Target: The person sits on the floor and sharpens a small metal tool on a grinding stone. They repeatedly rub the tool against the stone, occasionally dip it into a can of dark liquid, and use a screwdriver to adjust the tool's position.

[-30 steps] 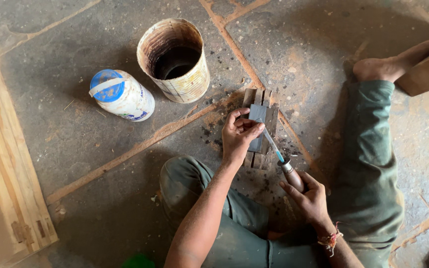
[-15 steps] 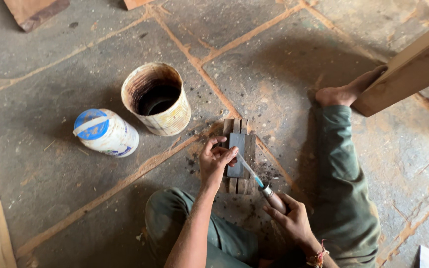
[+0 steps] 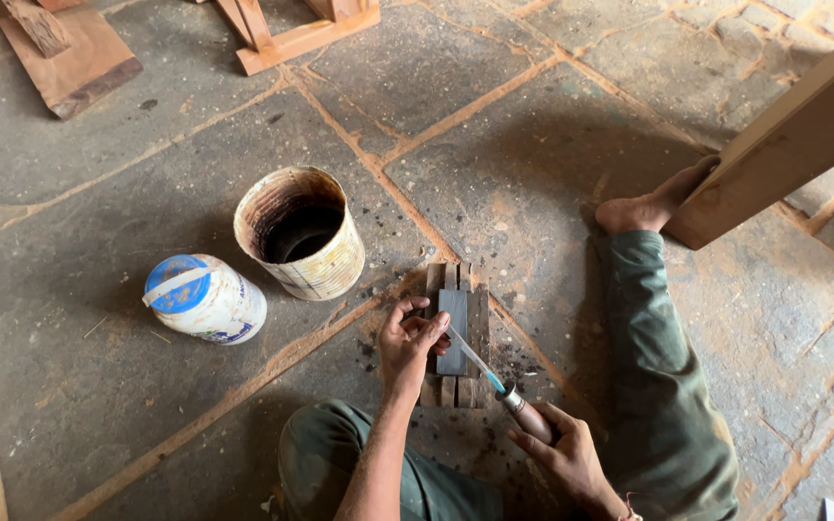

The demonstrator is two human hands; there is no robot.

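Two hands are at work: one left hand (image 3: 409,340) and one right hand (image 3: 560,452). Between them lie one chisel (image 3: 494,381), one grey sharpening stone (image 3: 452,330) and one wooden holder (image 3: 478,333) under the stone. On the floor stand two containers, one open rusty tin can (image 3: 301,233) and one white jar with a blue lid (image 3: 205,298), and one bare foot (image 3: 651,203) rests beside one slanting wooden beam (image 3: 793,130).
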